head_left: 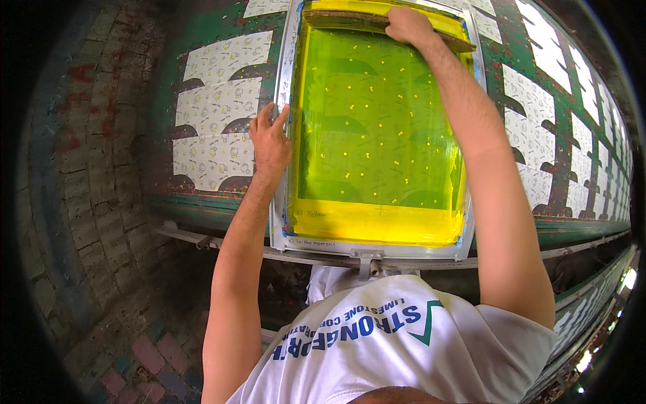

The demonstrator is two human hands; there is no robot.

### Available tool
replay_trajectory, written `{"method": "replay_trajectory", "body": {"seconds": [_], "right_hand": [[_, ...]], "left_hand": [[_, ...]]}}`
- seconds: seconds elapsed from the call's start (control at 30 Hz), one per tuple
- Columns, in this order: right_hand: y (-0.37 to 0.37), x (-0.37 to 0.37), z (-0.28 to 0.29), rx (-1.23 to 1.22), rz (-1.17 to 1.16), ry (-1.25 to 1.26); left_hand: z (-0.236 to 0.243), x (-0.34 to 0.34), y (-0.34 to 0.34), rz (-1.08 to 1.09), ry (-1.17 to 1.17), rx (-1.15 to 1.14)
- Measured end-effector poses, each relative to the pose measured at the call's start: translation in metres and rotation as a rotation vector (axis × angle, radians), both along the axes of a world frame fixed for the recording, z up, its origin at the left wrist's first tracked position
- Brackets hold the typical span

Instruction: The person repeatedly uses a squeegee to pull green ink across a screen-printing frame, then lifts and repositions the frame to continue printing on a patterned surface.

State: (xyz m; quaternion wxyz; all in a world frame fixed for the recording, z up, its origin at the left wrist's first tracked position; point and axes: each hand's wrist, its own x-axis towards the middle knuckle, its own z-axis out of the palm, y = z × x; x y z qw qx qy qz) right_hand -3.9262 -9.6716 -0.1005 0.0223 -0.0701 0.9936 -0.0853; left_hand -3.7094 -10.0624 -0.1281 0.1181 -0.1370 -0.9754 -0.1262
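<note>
A framed printing screen (377,135) lies on the green table in front of me, its mesh tinted yellow-green with small yellow marks. Yellow ink (377,222) covers the near strip of the mesh and streaks its edges. Across the far end lies a long wooden squeegee (343,20), tilted lower toward the right. My right hand (409,27) is closed around the squeegee right of its middle. At the frame's left side rests my left hand (271,140), fingers spread, fingertips touching the metal rim (281,94).
Printed white fabric pieces (215,108) lie left of the screen, and more printed pieces (531,135) run off to the right. A metal rail (538,248) with a bracket (365,259) follows the table's near edge. Left of the table is brick paving (87,202).
</note>
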Motion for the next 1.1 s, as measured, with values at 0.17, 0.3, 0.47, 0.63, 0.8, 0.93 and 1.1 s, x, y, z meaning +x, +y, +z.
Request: {"method": "replay_trajectory", "body": {"seconds": [0.17,0.3,0.47,0.63,0.8,0.93,1.1], "right_hand": [[0.029,-0.057,-0.001,-0.006,0.161,-0.079],[0.040,-0.086,-0.016,-0.071,0.099,-0.079],[0.036,-0.088,-0.035,-0.014,0.173,-0.042],[0.029,-0.005,-0.033,-0.193,0.376,0.149],[-0.025,0.131,-0.006,-0.031,0.123,-0.204],[-0.060,0.252,0.031,-0.026,0.141,-0.333],[-0.101,0.387,0.059,-0.047,0.067,-0.406]], "left_hand": [[0.007,0.002,0.004,0.007,0.016,-0.035],[0.008,0.004,0.006,0.013,0.005,-0.029],[0.008,0.003,0.005,0.017,0.019,-0.008],[0.004,0.002,0.004,0.024,0.025,0.018],[-0.011,-0.001,-0.007,0.011,-0.004,0.072],[-0.024,-0.007,-0.015,0.006,0.004,0.137],[-0.033,-0.012,-0.021,-0.052,0.067,0.149]]}}
